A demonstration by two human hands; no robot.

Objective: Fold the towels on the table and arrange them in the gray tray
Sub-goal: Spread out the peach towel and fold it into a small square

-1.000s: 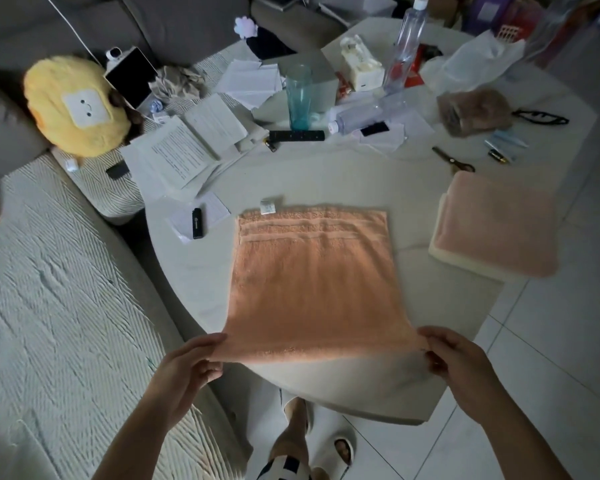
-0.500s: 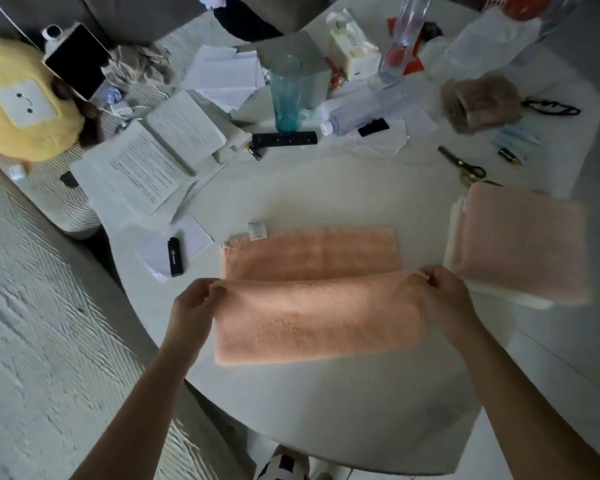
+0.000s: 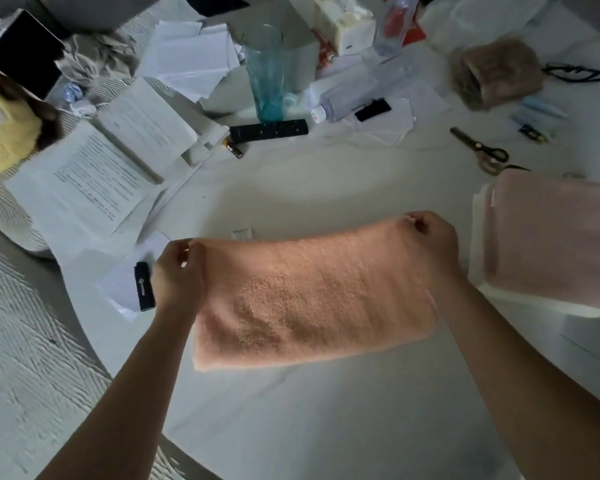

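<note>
We are looking down at one peach terry towel (image 3: 312, 299), thick and nubbly, lying folded into a long rectangle on the smooth white round table (image 3: 326, 410). Our left hand (image 3: 179, 275) is pinching the towel's far left corner, the grip closed on the cloth with fingers curled, and our right hand (image 3: 433, 244) is pinching the far right corner in the same closed grip. Just to the right, a second towel (image 3: 551, 240), paler pink and softly piled, is lying folded flat over a pale tray (image 3: 478, 244) at the table's edge; we are seeing only the tray's left rim, so we cannot tell what else it is holding. Farther back, things are crowding the table: one tall ribbed teal glass (image 3: 265, 74) standing upright, one slim black remote (image 3: 269, 129) lying just in front of it, one clear plastic bottle (image 3: 354, 95) lying on its side, one pair of scissors (image 3: 482, 150), and one furry brown pouch (image 3: 496, 74). Loose sheets of white paper (image 3: 94, 181) are spreading across the left side, and a small black stick-shaped device (image 3: 144, 285) is lying beside our left hand.
</note>
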